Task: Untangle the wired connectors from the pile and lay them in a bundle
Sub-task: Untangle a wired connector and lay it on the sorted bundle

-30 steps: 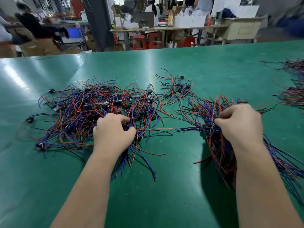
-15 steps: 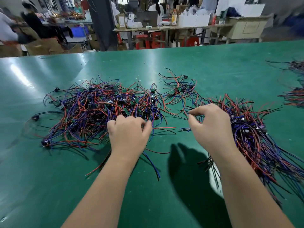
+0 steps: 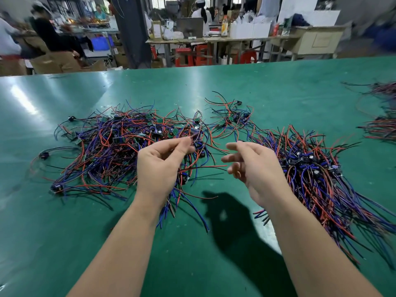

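A tangled pile of red, blue and black wired connectors (image 3: 111, 146) spreads over the left and middle of the green table (image 3: 267, 99). To the right lies a bundle of the same wires (image 3: 317, 174), their ends fanned toward the near right. My left hand (image 3: 159, 166) is lifted over the pile's right edge and pinches a few wires between thumb and fingertips; the strands hang below it. My right hand (image 3: 252, 168) hovers between pile and bundle, fingers loosely spread, holding nothing.
More wire bunches (image 3: 379, 127) lie at the table's far right edge. Behind the table stand workbenches (image 3: 214, 39), red stools and boxes, with people at the far left and centre back. Both hands cast a shadow on the mat near me.
My left hand has risen from the pile with a few wires pinched. My right hand has let go of the bundle, moved left toward the middle and spread its fingers.
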Demonstrator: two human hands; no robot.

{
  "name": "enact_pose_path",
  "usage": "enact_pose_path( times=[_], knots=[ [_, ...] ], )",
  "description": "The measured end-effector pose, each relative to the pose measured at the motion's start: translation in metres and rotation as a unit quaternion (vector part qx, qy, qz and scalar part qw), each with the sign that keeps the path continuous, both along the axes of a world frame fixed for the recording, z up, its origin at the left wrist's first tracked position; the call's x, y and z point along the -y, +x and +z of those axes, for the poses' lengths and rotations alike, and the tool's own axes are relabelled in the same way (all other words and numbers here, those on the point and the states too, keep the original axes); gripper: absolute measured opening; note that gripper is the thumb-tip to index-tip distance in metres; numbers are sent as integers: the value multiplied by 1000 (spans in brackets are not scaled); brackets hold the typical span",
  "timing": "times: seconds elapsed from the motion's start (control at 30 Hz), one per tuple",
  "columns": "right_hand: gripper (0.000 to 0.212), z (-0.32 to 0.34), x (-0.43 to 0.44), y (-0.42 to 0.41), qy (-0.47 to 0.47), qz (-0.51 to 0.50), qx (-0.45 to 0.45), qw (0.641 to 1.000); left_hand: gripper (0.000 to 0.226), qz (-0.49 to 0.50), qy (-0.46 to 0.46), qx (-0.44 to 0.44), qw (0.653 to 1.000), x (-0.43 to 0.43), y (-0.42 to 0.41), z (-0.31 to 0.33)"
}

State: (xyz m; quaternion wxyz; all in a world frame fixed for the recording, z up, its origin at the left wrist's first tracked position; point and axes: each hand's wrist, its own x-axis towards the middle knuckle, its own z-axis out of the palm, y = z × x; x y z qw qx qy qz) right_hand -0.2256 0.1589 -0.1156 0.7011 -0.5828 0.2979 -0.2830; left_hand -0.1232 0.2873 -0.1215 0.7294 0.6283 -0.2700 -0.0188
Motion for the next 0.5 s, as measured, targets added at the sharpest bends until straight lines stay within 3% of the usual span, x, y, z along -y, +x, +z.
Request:
enact_pose_path(
  times=[0.1,0.17,0.27,0.4,0.5],
  knots=[
    [21,5,5,-3,130,26,54,990,11,-147,13,-6,989,-2,-17,9],
    [24,5,6,-6,143,60,70,985,11,-218,55,9,974,-3,-23,11],
    [45,5,8,-6,141,80,57,985,14,-284,111,38,952,-5,-26,10],
    [27,0,7,-6,90,107,-3,990,10,-331,146,76,929,-1,-31,6],
    [20,1,8,-7,101,72,47,991,10,-350,204,60,912,-1,-29,3]
  ],
)
